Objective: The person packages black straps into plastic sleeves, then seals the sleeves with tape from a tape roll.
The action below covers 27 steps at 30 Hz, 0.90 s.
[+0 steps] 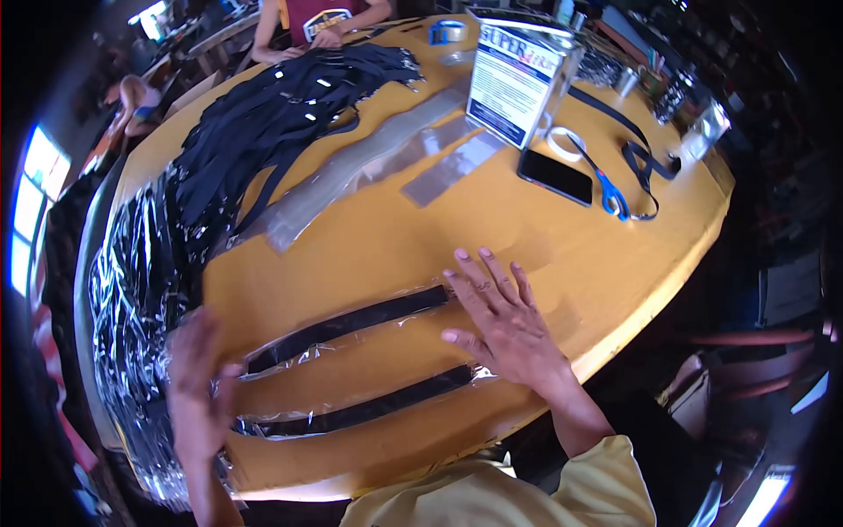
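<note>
Two black straps in clear plastic film lie roughly parallel on the table: the upper strap and the lower strap. My right hand is spread flat, palm down, at their right ends, its fingers near the upper strap's end and its thumb above the lower one's. It holds nothing. Blurred by motion, my left hand is by the straps' left ends, thumb apart from the fingers, with nothing visible in it. Beside it, a heap of black strips with shiny clear wrapping covers the table's left edge.
On the yellow table are a large pile of black straps, clear plastic strips, a rectangular can, a phone, blue-handled scissors and a tape roll. Across the table, another person's hands rest near the edge.
</note>
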{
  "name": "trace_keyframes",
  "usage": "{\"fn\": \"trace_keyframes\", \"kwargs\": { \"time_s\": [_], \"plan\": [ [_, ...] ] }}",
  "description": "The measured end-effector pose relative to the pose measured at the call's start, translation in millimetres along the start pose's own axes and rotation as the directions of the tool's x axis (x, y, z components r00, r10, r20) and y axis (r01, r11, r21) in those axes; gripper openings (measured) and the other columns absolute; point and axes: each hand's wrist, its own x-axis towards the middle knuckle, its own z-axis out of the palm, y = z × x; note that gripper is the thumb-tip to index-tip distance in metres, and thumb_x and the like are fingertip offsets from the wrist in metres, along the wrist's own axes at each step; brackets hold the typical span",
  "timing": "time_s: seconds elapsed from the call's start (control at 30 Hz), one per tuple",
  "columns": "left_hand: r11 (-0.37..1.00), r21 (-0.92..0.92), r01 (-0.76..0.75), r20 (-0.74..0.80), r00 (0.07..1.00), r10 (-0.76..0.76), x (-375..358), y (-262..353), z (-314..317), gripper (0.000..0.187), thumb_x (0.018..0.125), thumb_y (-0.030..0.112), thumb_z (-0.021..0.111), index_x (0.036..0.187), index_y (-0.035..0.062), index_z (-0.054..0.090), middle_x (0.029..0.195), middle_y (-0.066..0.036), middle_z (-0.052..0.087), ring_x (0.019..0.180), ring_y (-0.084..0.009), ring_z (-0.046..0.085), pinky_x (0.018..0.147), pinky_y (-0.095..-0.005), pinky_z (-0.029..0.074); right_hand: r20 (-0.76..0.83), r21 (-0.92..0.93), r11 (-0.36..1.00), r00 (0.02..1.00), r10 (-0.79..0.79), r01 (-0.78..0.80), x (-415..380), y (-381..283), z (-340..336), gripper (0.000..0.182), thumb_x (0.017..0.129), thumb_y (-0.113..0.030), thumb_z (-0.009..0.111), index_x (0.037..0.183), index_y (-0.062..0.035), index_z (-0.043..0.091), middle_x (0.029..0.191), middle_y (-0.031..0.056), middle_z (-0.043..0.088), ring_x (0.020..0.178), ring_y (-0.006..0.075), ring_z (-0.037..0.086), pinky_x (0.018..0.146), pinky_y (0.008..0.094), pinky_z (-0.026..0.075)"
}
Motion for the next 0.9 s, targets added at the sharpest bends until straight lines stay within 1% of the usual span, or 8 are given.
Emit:
{"fn": "trace_keyframes", "kwargs": {
  "time_s": [0.1,0.27,0.37,0.5,0.63,0.8,0.83,0.9],
  "plan": [
    [0.918,-0.131,-0.374,0.195,0.898,0.393,38.7,40.5,38.2,0.067,0.093,0.036,0.07,0.147,0.0015,0.049,0.155,-0.017,0.045,0.144,-0.0381,0.041,0.117,-0.0507,0.034,0.078,-0.012,0.999,0.996,0.049,-0.048,1.5,19.1,22.7,0.073,0.102,-0.058,0.046,0.155,-0.0087,0.04,0.168,0.01,0.025,0.156,0.0337,0.02,0.123,0.0591,0.014],
    [0.764,-0.292,-0.575,0.187,0.749,0.635,80.4,84.2,120.8,0.082,0.099,0.06,0.051,0.155,0.002,0.037,0.163,-0.015,0.033,0.15,-0.0324,0.032,0.12,-0.05,0.031,0.17,0.118,0.976,0.972,0.163,-0.185,-2.4,24.0,12.1,0.076,0.104,-0.061,0.038,0.157,-0.0063,0.037,0.168,0.0113,0.024,0.157,0.0334,0.015,0.126,0.0555,0.009],
    [0.712,-0.258,-0.653,0.178,0.692,0.7,90.4,94.5,157.7,0.084,0.101,0.064,0.043,0.157,0.0024,0.033,0.165,-0.015,0.029,0.151,-0.0325,0.03,0.121,-0.0498,0.029,-0.107,0.022,0.971,0.965,0.239,-0.238,-2.9,35.5,0.5,0.063,0.102,-0.045,0.054,0.148,-0.0012,0.047,0.156,0.0181,0.042,0.144,0.0392,0.038,0.116,0.053,0.032],
    [0.706,-0.272,-0.654,0.196,0.681,0.706,87.3,93.6,180.9,0.082,0.102,0.062,0.042,0.158,0.0033,0.031,0.166,-0.014,0.028,0.152,-0.0327,0.03,0.123,-0.0507,0.024,-0.372,-0.01,0.835,0.777,0.508,-0.55,-8.8,76.3,-1.8,0.048,0.094,-0.029,0.072,0.131,0.0004,0.06,0.125,0.0187,0.064,0.112,0.04,0.063,0.092,0.0487,0.052],
    [0.738,-0.259,-0.623,0.226,0.704,0.673,88.4,97.0,171.4,0.08,0.103,0.06,0.041,0.159,0.0041,0.028,0.166,-0.014,0.027,0.153,-0.0323,0.028,0.124,-0.0523,0.021,-0.383,-0.009,0.841,0.779,0.497,-0.541,-5.9,94.1,11.1,0.044,0.09,-0.03,0.076,0.121,-0.0014,0.066,0.113,0.0174,0.067,0.105,0.0369,0.064,0.087,0.0457,0.053],
    [0.737,-0.174,-0.653,0.157,0.72,0.676,96.5,88.9,142.7,0.077,0.104,0.057,0.042,0.16,0.0048,0.027,0.166,-0.015,0.029,0.152,-0.0307,0.03,0.124,-0.0525,0.022,-0.203,0.364,0.714,0.697,0.687,-0.598,2.2,107.4,9.9,0.029,0.085,-0.025,0.08,0.104,-0.0035,0.072,0.096,0.0129,0.07,0.089,0.0293,0.069,0.079,0.041,0.054],
    [0.769,-0.177,-0.614,0.165,0.752,0.638,99.4,84.5,130.7,0.075,0.105,0.055,0.042,0.159,0.0053,0.028,0.164,-0.014,0.032,0.151,-0.0298,0.032,0.123,-0.0521,0.024,-0.247,0.389,0.726,0.695,0.675,-0.567,2.7,112.1,15.2,0.022,0.083,-0.017,0.08,0.098,-0.0012,0.073,0.082,0.0106,0.07,0.075,0.0207,0.068,0.074,0.0324,0.054],
    [0.812,-0.18,-0.555,0.169,0.796,0.582,97.7,72.8,113.6,0.066,0.107,0.047,0.043,0.158,0.0057,0.032,0.162,-0.012,0.038,0.15,-0.0282,0.035,0.121,-0.0507,0.028,-0.289,0.368,0.757,0.708,0.645,-0.54,1.4,120.0,20.1,0.019,0.084,-0.014,0.079,0.096,-0.0005,0.071,0.081,0.0084,0.069,0.074,0.0175,0.066,0.071,0.0307,0.053]
  ]
}}
